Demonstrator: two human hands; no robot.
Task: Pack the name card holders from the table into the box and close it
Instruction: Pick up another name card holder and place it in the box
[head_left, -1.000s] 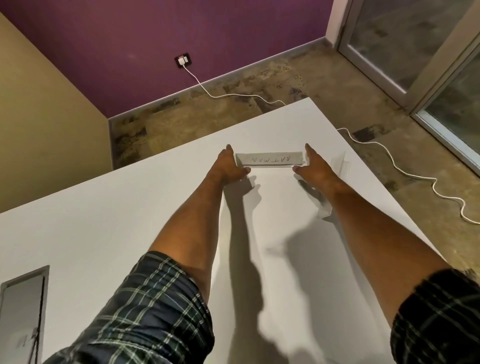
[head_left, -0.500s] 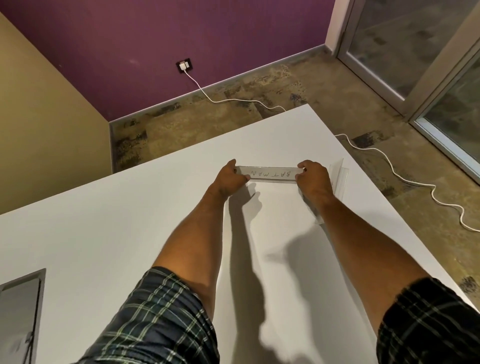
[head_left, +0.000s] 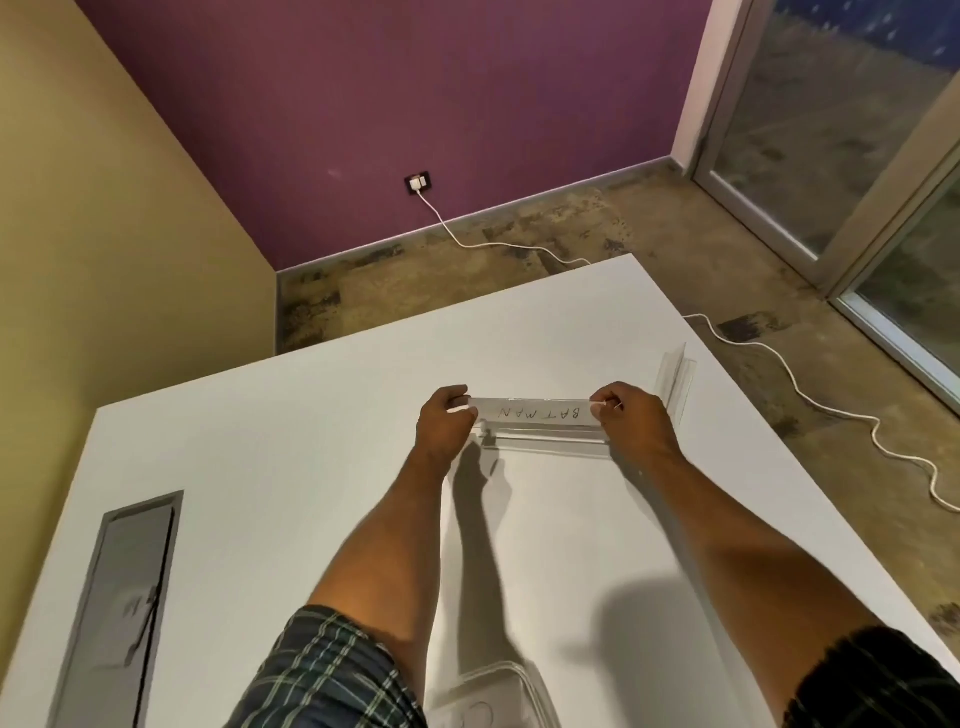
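A clear acrylic name card holder (head_left: 537, 415) with a paper slip reading "BATMAN" sits lifted slightly off the white table (head_left: 291, 457). My left hand (head_left: 444, 423) pinches its left end and my right hand (head_left: 631, 418) pinches its right end. A second clear holder (head_left: 675, 382) stands just to the right, near the table's right edge. A clear plastic box (head_left: 493, 696) shows partly at the bottom of the view, between my forearms; its inside is hard to make out.
A grey recessed cable tray (head_left: 119, 608) lies in the table at the left. A white cable (head_left: 810, 405) runs over the floor from a wall socket (head_left: 418, 183) past the table's right edge. Glass doors (head_left: 841, 156) are at the right.
Both hands closed on the ends of the holder and raised it a little off the table. The view tilted down, so the clear box came into sight at the bottom.
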